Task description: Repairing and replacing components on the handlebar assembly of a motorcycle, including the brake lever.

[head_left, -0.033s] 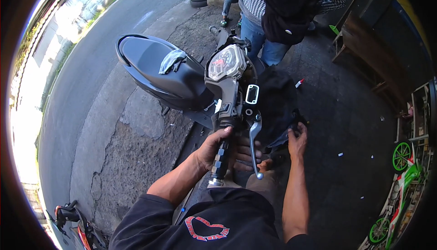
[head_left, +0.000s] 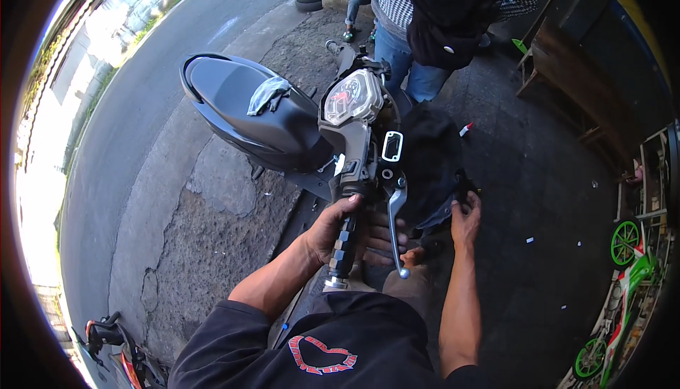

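Your left hand (head_left: 326, 233) holds a scooter's black-and-silver handlebar grip (head_left: 341, 247) between thumb and palm, its fingers outstretched past the grip and behind the silver brake lever (head_left: 394, 230) just to the right. Your right hand (head_left: 465, 219), farther right of the grip, has its fingers bent close together at the edge of dark bodywork (head_left: 432, 169); whether it pinches anything, one cannot tell. Beyond the grip sit the brake fluid reservoir (head_left: 392, 146) and instrument cluster (head_left: 352, 99). Beyond and left of it, a pale cloth (head_left: 269, 95) lies on the black seat (head_left: 227, 84).
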Available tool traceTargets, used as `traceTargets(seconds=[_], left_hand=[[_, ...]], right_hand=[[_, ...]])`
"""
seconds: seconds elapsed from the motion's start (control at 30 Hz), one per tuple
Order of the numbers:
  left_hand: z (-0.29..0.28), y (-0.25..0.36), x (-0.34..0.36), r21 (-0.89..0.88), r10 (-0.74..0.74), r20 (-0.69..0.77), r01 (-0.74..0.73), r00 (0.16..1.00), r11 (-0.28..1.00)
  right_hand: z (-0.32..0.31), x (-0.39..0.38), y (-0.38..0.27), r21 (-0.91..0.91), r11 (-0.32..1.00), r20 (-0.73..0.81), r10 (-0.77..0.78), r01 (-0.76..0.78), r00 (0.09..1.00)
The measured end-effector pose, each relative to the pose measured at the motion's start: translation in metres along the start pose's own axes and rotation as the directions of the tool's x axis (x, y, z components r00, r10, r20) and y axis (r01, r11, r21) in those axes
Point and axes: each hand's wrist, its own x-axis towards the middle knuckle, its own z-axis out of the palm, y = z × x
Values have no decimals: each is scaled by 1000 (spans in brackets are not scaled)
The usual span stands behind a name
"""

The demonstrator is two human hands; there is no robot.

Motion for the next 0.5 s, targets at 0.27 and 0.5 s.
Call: traceTargets(seconds=[0.27,0.5], left_hand=[[-4,-1,1,-35,22,-25,-23,999,999],[2,-4,0,-13,53,-213,-57,976,998]], right_hand=[[-84,-53,42,23,994,-255,105,-103,961],[-136,-145,146,-52,921,-388,337,-385,858]])
